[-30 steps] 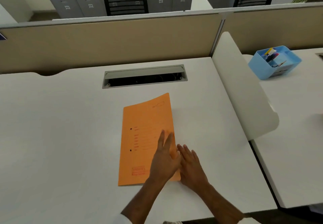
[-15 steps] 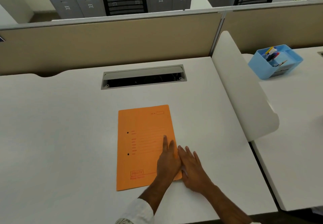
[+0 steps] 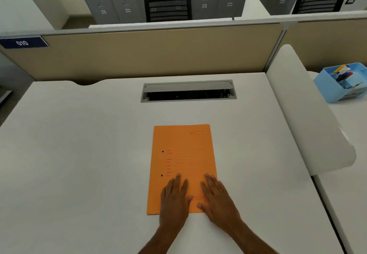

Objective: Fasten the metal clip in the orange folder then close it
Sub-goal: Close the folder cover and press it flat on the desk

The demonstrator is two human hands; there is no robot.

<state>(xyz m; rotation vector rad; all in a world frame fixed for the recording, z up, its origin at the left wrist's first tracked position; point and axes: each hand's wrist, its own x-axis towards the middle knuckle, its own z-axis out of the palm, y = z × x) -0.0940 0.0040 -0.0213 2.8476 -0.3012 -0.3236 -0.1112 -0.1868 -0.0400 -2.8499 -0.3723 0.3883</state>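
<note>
The orange folder (image 3: 181,154) lies closed and flat on the white desk (image 3: 79,154), its printed cover up and two small dark holes near its left edge. My left hand (image 3: 174,200) rests palm down on the folder's lower middle, fingers together. My right hand (image 3: 216,198) lies flat on the lower right corner, partly over the edge onto the desk. Neither hand holds anything. The metal clip is hidden inside the folder.
A grey cable slot (image 3: 188,92) is set into the desk beyond the folder. A white curved divider (image 3: 305,114) bounds the desk's right side. A blue organiser (image 3: 341,84) with pens stands on the neighbouring desk. A beige partition (image 3: 158,55) runs along the back.
The folder's raised cover has dropped flat and the folder now lies squarer to me. My hands, side by side before, have spread apart across its lower part.
</note>
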